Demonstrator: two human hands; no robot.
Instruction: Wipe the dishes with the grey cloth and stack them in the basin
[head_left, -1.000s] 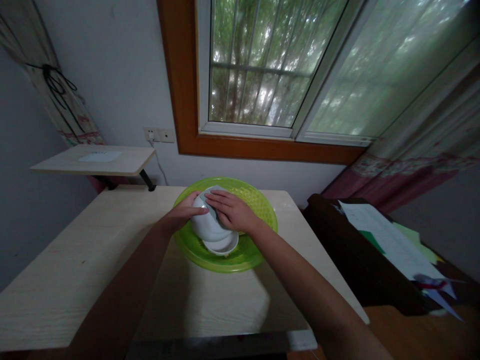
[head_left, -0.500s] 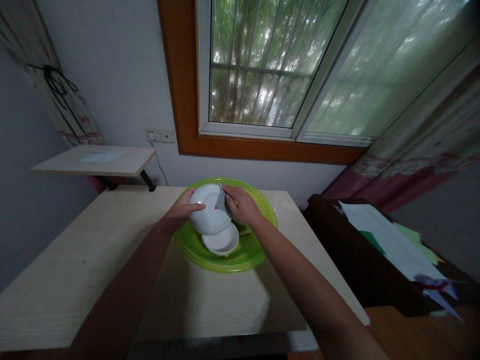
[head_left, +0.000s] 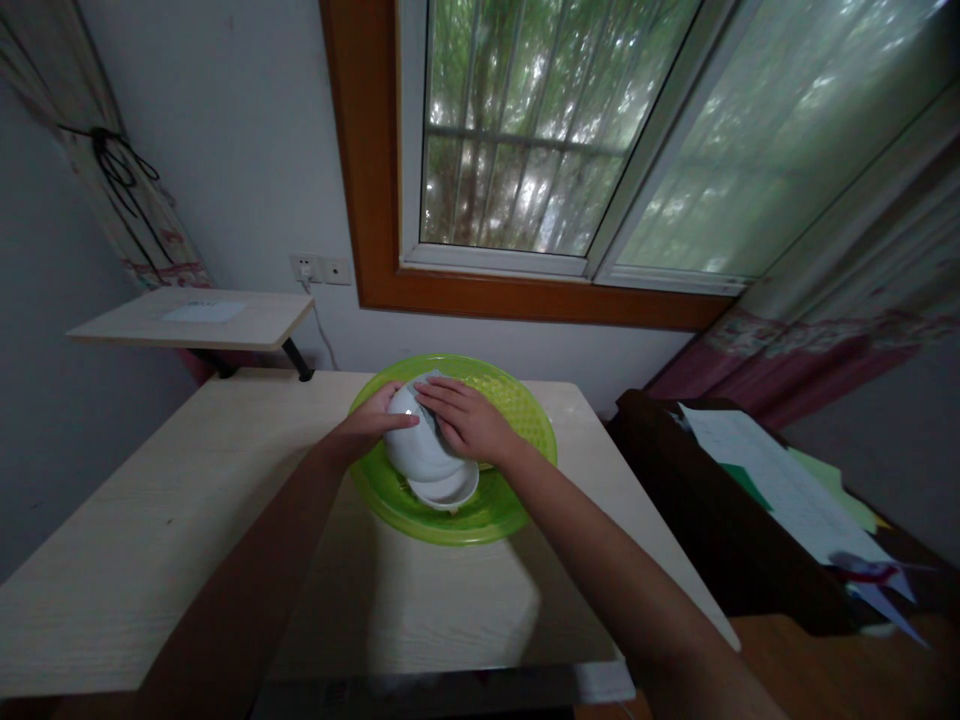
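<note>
A round green plastic basin (head_left: 517, 500) sits at the far middle of the light wooden table (head_left: 150, 520). Over it my left hand (head_left: 367, 428) grips the left rim of a white bowl (head_left: 420, 455), tilted with its outside facing me. My right hand (head_left: 466, 420) lies across the bowl's upper side, fingers pressed on a grey cloth (head_left: 420, 385). A second white bowl (head_left: 450, 490) rests in the basin right under the held one.
A small wooden shelf (head_left: 195, 320) juts from the wall at the left. A window fills the wall behind the table. To the right stands a dark desk (head_left: 720, 530) with papers (head_left: 772, 480) on it. A tied curtain hangs at the far left.
Half a second ago the bowl was turned up with its inside showing; now it is tilted back down and my right hand with the cloth has slid over its outer side.
</note>
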